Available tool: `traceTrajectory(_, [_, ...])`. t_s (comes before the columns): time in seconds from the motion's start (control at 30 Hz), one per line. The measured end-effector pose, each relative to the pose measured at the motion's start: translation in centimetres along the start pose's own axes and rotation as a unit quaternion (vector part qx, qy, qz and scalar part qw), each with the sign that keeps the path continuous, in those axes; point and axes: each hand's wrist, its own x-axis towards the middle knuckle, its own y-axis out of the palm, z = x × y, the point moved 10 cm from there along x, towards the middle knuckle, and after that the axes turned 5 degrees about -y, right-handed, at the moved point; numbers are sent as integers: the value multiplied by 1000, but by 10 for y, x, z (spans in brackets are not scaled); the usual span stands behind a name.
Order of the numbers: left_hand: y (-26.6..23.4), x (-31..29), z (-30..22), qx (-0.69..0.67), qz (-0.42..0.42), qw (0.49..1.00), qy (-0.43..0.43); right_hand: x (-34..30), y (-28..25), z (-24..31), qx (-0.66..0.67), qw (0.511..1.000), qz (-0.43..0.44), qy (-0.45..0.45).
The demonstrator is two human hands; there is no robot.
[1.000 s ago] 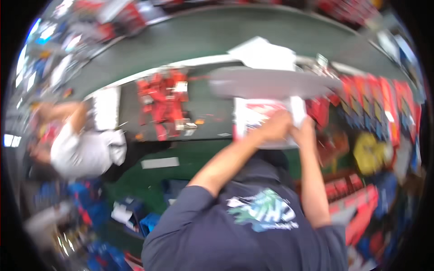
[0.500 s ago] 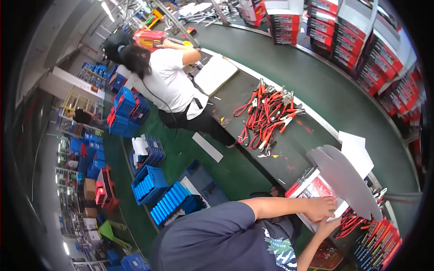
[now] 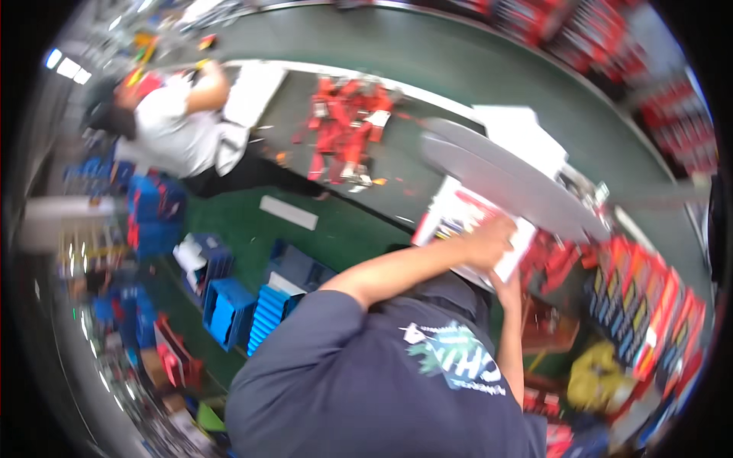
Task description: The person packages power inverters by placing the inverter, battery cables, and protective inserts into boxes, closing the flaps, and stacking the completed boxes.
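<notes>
A red-and-white carton [image 3: 467, 208] lies at the near edge of the workbench, in front of my body. Over its white end flap [image 3: 516, 250] bends my left hand [image 3: 490, 241], fingers curled at the flap. My right hand [image 3: 504, 287] grips the near edge of the same flap from below; motion blurs its fingers. Just beyond the carton leans a stack of grey rounded sheets [image 3: 519, 177]. Red cables [image 3: 553, 259] lie to the right of the carton, beside my hands.
Red jumper cables with metal clamps [image 3: 347, 126] lie heaped on the bench. A co-worker in a white shirt [image 3: 179, 133] stands at far left. White paper [image 3: 523, 137] lies beyond the grey sheets. Printed packages [image 3: 641, 298] line the right; blue crates [image 3: 227, 309] stand on the floor.
My view has swung, so the bench and co-worker appear farther left and more of the right side shows. Both hands stay at the carton's white flap.
</notes>
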Motion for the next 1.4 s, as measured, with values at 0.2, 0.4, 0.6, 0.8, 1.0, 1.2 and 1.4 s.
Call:
traceTrajectory(0.2, [-90, -31, -9, 56, -155, 986, -20, 0, -54, 30, 2, 994, -106, -16])
traceTrajectory(0.4, [-220, -109, 118, 52, -370, 832, -410, 20, -153, 110, 58, 946, -290, -134])
traceTrajectory(0.6, [-202, -72, 100, -15, -258, 875, -410, 21, -137, 171, -141, 945, -284, -76])
traceTrajectory(0.8, [-185, -99, 68, 0, -375, 866, -331, 10, -108, 145, -72, 928, -352, -103])
traceTrajectory(1.0, [-151, -99, 44, -63, -310, 885, -342, -10, -96, 166, -137, 915, -365, -102])
traceTrajectory(1.2, [-155, -102, 63, -63, -322, 875, -357, -24, -64, 170, -177, 926, -321, -86])
traceTrajectory(1.4, [-143, -118, 56, -50, -291, 904, -309, -42, -65, 135, -200, 905, -346, -142])
